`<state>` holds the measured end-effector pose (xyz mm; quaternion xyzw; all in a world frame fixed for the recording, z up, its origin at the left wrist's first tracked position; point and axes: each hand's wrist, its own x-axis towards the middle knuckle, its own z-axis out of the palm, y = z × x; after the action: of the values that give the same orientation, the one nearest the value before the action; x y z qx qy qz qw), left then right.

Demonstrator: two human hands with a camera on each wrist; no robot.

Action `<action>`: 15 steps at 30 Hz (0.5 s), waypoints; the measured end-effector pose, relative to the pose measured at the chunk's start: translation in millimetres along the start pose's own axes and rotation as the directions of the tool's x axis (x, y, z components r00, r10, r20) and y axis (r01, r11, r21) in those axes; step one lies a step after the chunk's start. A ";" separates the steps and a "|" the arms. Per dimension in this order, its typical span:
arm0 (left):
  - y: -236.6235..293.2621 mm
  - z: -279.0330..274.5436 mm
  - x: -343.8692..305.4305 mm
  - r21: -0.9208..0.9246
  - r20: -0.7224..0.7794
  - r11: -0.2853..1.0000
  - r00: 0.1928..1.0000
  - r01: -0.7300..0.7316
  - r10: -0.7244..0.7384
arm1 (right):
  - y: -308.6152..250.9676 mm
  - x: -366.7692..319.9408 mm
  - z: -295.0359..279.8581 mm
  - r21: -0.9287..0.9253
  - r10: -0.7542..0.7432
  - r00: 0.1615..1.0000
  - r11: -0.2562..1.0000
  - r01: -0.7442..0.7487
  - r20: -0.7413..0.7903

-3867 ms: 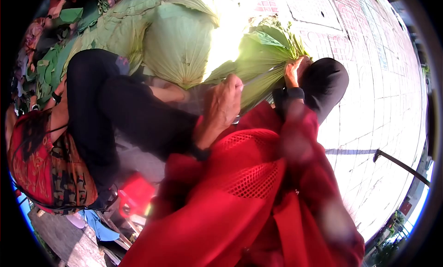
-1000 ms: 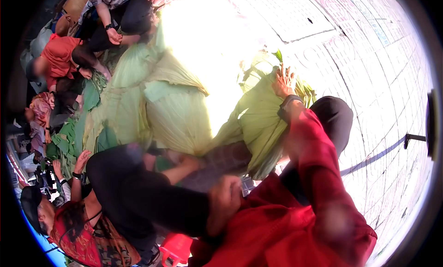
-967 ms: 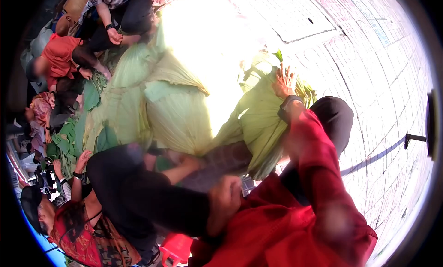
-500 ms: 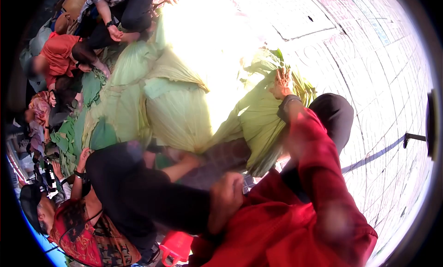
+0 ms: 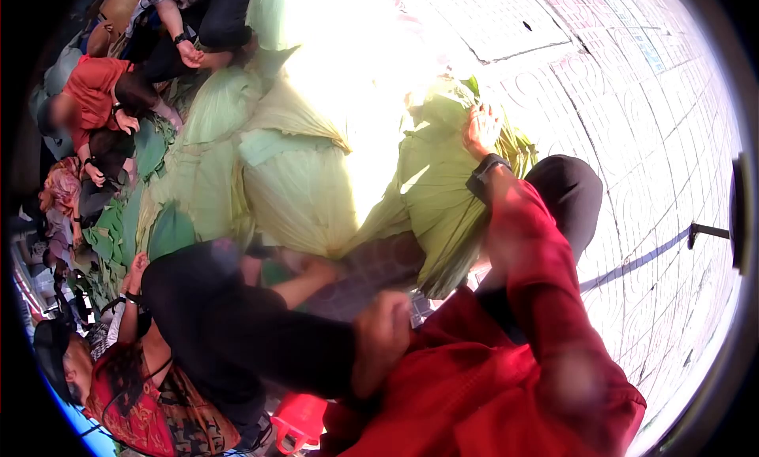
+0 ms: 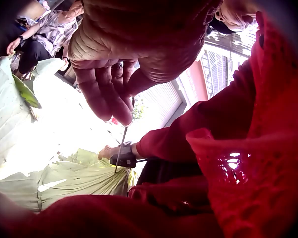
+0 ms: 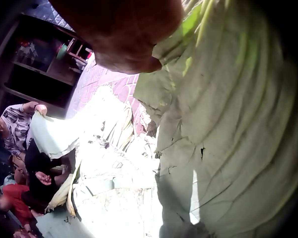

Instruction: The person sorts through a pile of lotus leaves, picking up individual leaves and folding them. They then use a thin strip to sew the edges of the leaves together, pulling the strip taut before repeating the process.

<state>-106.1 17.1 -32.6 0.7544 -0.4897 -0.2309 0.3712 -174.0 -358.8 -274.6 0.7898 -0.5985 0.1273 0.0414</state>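
Note:
A large folded green leaf bundle (image 5: 443, 188), ribbed and pleated, lies over the person's lap side by the right knee. On its upper right edge my right hand (image 5: 483, 130) presses with fingers extended. In the right wrist view the veined leaf surface (image 7: 228, 129) fills the right side, with the dark back of that hand above. Lower down, my left hand (image 5: 383, 338) is held near the black-trousered leg. The left wrist view shows its thumb and fingers pinching a thin metal needle-like rod (image 6: 121, 149), whose lower end overlaps the leaf.
More large pale leaves (image 5: 292, 192) spread to the left, partly in glaring sun. Another person's black-trousered knee (image 5: 194, 275) is close beside my left hand. A red plastic container (image 5: 300, 419) stands below. Several seated people line the far left; pale paving (image 5: 632, 180) extends right.
Earlier the right hand gripped gathered leaf edges by the knee; now it lies on the folded bundle. A leaf tip above it has been pressed down. The left hand has drawn away from the leaves.

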 end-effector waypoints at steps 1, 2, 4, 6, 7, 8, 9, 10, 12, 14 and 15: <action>-0.8 0.2 -0.1 -0.007 -0.004 1.000 1.000 0.008 -0.008 | -1.7 0.9 -7.5 0.043 -0.058 0.998 0.997 0.057 0.022; -1.4 0.7 -0.2 -0.014 -0.006 1.000 1.000 0.015 -0.015 | -2.5 1.4 -15.2 0.087 -0.116 0.992 0.990 0.112 0.043; -0.6 2.0 -1.0 -0.016 -0.002 0.999 1.000 0.029 -0.029 | -4.4 -6.7 -17.9 0.094 -0.296 0.952 0.949 0.302 -0.073; -0.1 2.2 -0.6 -0.003 0.012 0.999 0.999 0.037 -0.037 | -11.8 -8.7 -12.2 0.164 -0.475 0.879 0.870 0.465 0.027; -0.8 3.1 -1.0 -0.002 0.021 0.999 0.999 0.037 -0.037 | -16.7 -11.2 -11.5 0.163 -0.576 0.818 0.808 0.567 0.008; -1.9 4.1 -1.8 0.000 0.030 0.999 0.999 0.038 -0.038 | -20.0 -13.6 -11.2 0.195 -0.595 0.797 0.798 0.570 0.105; -2.5 4.9 -2.9 0.003 0.040 0.999 0.998 0.040 -0.040 | -22.8 -17.4 -11.2 0.228 -0.610 0.767 0.790 0.569 0.200; -1.7 4.8 -3.2 0.003 0.045 0.999 0.998 0.040 -0.040 | -25.5 -20.3 -16.0 0.261 -0.622 0.727 0.783 0.565 0.291; 0.7 4.8 -0.8 0.003 0.048 0.999 0.998 0.040 -0.040 | -25.9 -19.3 -25.6 0.233 -0.549 0.753 0.836 0.497 0.363; 0.6 4.8 -0.4 0.002 0.047 0.999 0.998 0.037 -0.037 | -27.1 -19.6 -32.9 0.142 -0.463 0.841 0.886 0.440 0.279; 0.2 4.8 -0.6 0.001 0.046 0.999 0.998 0.034 -0.034 | -24.7 -19.6 -28.9 0.070 -0.411 0.900 0.912 0.405 0.148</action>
<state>-109.8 16.0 -35.4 0.7572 -0.4853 -0.2542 0.3558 -159.6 -327.3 -249.6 0.9058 -0.4190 0.0631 0.0044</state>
